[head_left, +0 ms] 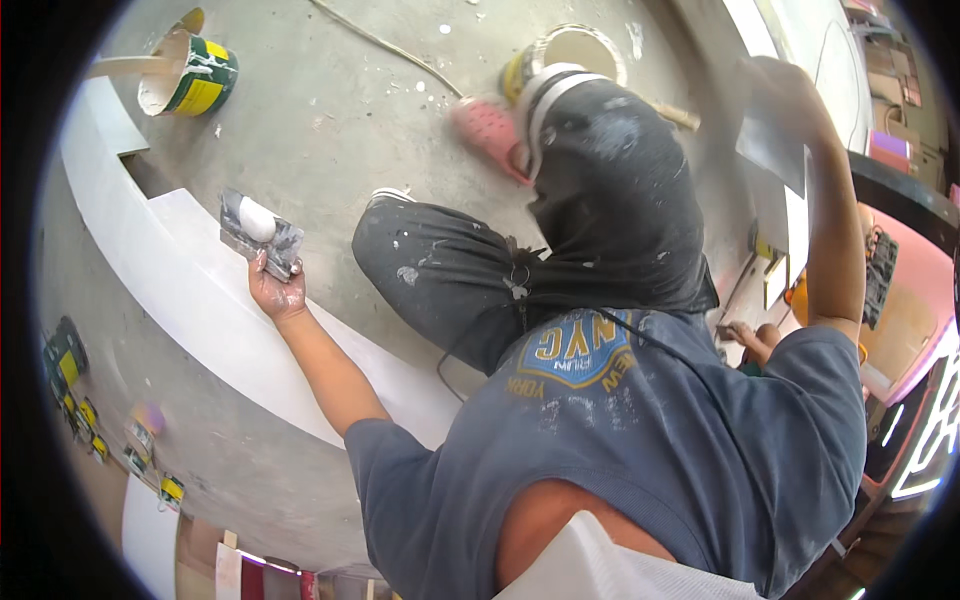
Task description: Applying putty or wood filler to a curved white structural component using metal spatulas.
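My left hand (279,292) is closed around the lower edge of a flat grey, smeared putty plate (285,243). A smooth white lump of putty (257,219) rests on the plate. Dried white smears mark my left fingers. Out to the right, my raised right hand (785,92) is closed on a wide, flat metal putty knife (768,150). That hand is smeared by motion and its fingers do not show clearly. The blade hangs beside a white panel at the right wall, and I cannot tell whether it touches.
An open bucket (207,82) with a stick stands at the upper left. A putty-smeared bucket (582,50) is beyond my pink clog (487,135). White boards (180,260) lie to my left. A cord (390,47) crosses the floor. Another person's hand (750,338) shows at the right.
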`<move>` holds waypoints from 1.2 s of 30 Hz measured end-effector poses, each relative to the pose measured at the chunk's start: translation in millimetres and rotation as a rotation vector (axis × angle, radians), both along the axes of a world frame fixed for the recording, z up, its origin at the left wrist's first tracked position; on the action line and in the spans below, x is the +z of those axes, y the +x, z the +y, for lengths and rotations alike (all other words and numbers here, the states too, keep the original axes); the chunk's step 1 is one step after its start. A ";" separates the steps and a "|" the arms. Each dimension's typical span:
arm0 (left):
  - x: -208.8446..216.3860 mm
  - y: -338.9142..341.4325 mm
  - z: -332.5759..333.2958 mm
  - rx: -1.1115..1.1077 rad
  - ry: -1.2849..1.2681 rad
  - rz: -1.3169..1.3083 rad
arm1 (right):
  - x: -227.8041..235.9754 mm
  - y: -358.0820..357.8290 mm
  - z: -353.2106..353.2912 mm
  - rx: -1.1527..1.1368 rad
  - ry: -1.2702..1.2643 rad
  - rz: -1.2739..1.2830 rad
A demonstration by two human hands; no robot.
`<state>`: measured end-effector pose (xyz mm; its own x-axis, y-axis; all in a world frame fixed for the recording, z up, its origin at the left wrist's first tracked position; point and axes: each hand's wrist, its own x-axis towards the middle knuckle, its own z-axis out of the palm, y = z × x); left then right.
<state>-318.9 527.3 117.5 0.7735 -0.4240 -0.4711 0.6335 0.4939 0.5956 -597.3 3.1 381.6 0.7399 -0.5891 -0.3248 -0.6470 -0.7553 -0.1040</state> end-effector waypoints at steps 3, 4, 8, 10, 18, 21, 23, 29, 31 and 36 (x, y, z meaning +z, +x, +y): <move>5.1 -2.8 -11.7 0.019 0.007 0.054 | 35.1 44.4 17.2 -0.098 0.199 -0.161; 13.0 -3.5 -14.1 0.033 0.009 0.039 | 35.7 56.9 13.3 0.084 0.201 -0.140; 20.3 -8.6 12.1 0.079 0.109 -0.010 | -0.8 107.5 21.6 0.149 0.424 -0.250; 1.7 -7.4 4.0 0.062 0.178 -0.016 | -54.5 118.4 -10.6 0.297 0.636 -0.412; -3.7 -26.5 6.8 0.119 -0.066 -0.222 | -180.5 224.4 191.8 0.938 0.685 -0.664; 29.7 -53.8 12.8 0.192 0.124 -0.288 | -135.0 237.2 250.2 1.613 0.199 -0.994; 49.4 -76.2 26.7 0.244 0.172 -0.335 | -114.7 236.6 279.8 1.759 0.219 -1.090; 85.7 -120.6 36.4 0.362 0.387 -0.458 | -143.3 229.4 328.2 2.052 0.140 -1.085; 71.7 -133.0 39.6 0.473 0.393 -0.430 | -163.0 233.7 331.8 2.037 0.209 -1.076; 45.4 -172.1 59.3 0.819 0.261 -0.212 | -260.7 291.7 318.3 1.401 0.996 -0.703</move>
